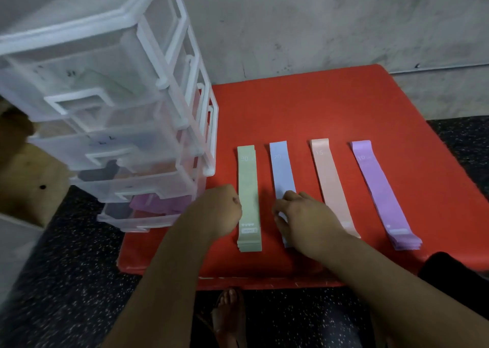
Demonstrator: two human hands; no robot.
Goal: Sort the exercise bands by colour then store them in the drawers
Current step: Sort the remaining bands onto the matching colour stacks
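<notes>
Red worktop on a dark speckled floor, with a stained grey wall behind. Translucent drawer unit at the worktop's left edge. Four stacks lie side by side: green stack marked 30, blue stack 20, peach stack 15, purple stack 10. Left hand lies just beside the green stack, its grip fisted and apparently empty. Right hand has its grip curled on the blue stack's near half.

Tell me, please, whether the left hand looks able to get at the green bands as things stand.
Probably yes: the left hand lies beside the green bands, at their left edge, nothing between; the right hand rests on the blue bands.
</notes>
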